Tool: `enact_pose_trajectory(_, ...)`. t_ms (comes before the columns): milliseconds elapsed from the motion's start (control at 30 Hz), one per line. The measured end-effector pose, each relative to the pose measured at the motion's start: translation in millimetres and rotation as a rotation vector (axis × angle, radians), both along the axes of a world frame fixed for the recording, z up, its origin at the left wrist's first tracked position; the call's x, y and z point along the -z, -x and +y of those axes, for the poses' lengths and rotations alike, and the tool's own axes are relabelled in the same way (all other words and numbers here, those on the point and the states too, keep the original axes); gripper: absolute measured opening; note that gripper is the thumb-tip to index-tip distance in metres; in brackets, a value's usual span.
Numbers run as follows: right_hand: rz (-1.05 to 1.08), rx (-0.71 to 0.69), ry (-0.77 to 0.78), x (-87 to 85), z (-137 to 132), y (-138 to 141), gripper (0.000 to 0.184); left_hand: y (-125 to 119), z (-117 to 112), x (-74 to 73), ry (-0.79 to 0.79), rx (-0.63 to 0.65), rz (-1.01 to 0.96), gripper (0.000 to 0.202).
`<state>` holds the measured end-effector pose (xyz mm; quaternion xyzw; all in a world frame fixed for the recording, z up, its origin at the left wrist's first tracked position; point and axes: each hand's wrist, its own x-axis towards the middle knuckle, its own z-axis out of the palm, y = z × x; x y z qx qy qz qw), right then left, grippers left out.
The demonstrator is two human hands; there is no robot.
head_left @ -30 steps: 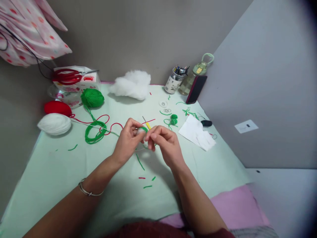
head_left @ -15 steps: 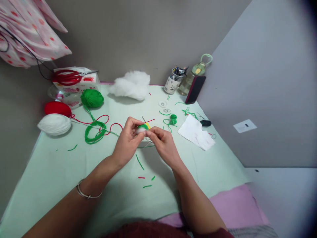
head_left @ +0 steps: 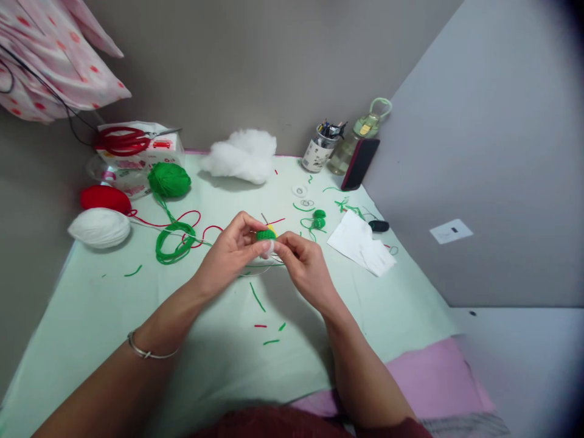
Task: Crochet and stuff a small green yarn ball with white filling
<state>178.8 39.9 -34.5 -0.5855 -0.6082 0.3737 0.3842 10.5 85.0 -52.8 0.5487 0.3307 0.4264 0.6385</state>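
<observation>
Between my two hands is a small green-and-white crochet piece [head_left: 266, 235], its green stitched side facing up and its white part below. My left hand [head_left: 235, 243] pinches it between thumb and fingers from the left. From the right, my right hand [head_left: 298, 258] has its fingertips closed at the white edge; fingers partly cover what they grip. Just behind the piece lies a crochet hook with a yellow handle [head_left: 272, 230], partly hidden. Loose strands of green and white yarn curve below the hands.
Green [head_left: 170, 180], red [head_left: 106, 199] and white yarn balls [head_left: 99, 229] sit at left, near red scissors [head_left: 123, 141] on a box. White stuffing [head_left: 241, 157] lies at the back. A pen holder [head_left: 317, 149], bottle [head_left: 349, 149], phone [head_left: 360, 164] and torn paper [head_left: 360, 243] stand or lie at right.
The piece has turned so that more of its green stitching shows. My left hand and forearm have shifted slightly left and tilted; the right hand stays nearly in place.
</observation>
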Motion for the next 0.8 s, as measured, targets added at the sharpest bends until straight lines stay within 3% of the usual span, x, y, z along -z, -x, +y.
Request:
enact_pose_trajectory(167, -0.181, -0.015, -0.054, 1.8, -7, 12, 0.027, -14, -5, 11.9, -0.030, -0.243, 0.036, 0.022)
enact_pose_trajectory(267, -0.181, -0.004, -0.054, 7.2, -7, 18, 0.022, -16, -6, 16.5, -0.011, -0.306, 0.050, 0.019)
enact_pose_trajectory(400, -0.003, 0.060, 0.012, 12.4, -2, 17, 0.024, -12, -6, 9.7, 0.010, -0.239, 0.053, 0.016)
enact_pose_trajectory(600, 0.097, 0.158, 0.004, 4.7, 1, 9, 0.028, -6, -6, -3.0, 0.000, -0.073, -0.038, 0.021)
enact_pose_trajectory(700, 0.077, 0.098, 0.017, 0.7, -1, 6, 0.025, -4, -3, 0.2, 0.049, -0.018, -0.065, 0.026)
enact_pose_trajectory(800, -0.010, -0.006, -0.013, -2.8, -5, 7, 0.022, -5, -2, 4.8, 0.050, -0.043, -0.028, 0.027)
